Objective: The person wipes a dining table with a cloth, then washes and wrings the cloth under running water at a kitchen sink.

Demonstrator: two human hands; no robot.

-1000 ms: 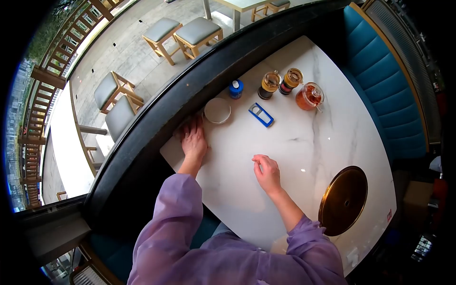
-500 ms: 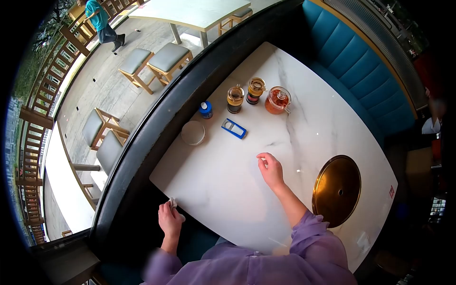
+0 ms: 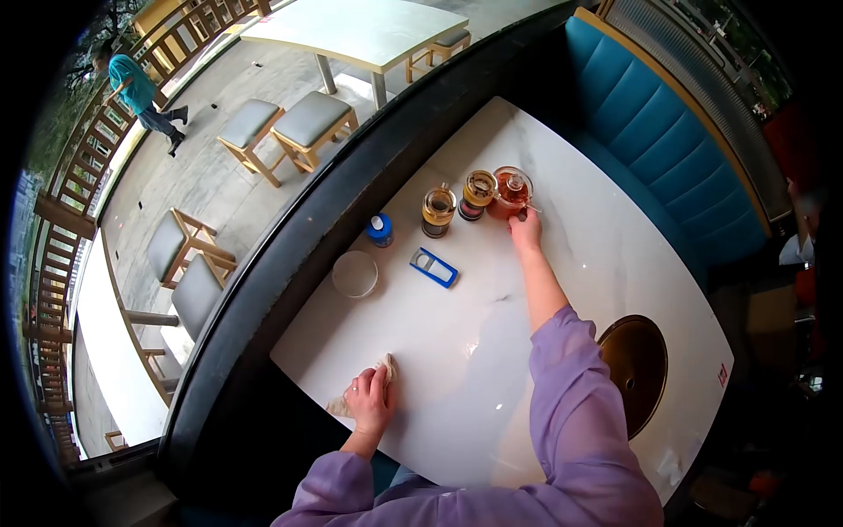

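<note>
Pale cloth point(image 3: 391, 371) lies bunched under your left hand point(image 3: 371, 402), whose bent fingers grip it against the white table point(image 3: 443, 369); its loose end trails to the table edge nearest you, so a careless pull could drag it over the side. Beyond that hand and slightly left sits a clear bowl point(image 3: 355, 274), hard to see against the white top and easy to knock if your knuckles swing forward. Past the bowl, farther from the same hand, stands a blue bottle point(image 3: 380, 230), narrow enough to tip if the bowl is shoved into it. Between your two hands, but ahead of the left, a blue-framed holder point(image 3: 434, 268) lies flat and could slide if the cloth catches it. Just left of your right hand stand the left cruet point(image 3: 437, 212) and the right cruet point(image 3: 475, 195), both with dark contents. The glass pot point(image 3: 512, 187) of red liquid is at your right hand's fingertips, upright and close beside the right cruet; your right hand point(image 3: 527, 227) meets it on the handle side, though you cannot tell whether the fingers close fully. A loose hold or sideways jerk could spill it or clink the glass. Nearer you, your right sleeve point(image 3: 575, 386) overlaps the brass disc point(image 3: 634, 376) and might catch its rim.
</note>
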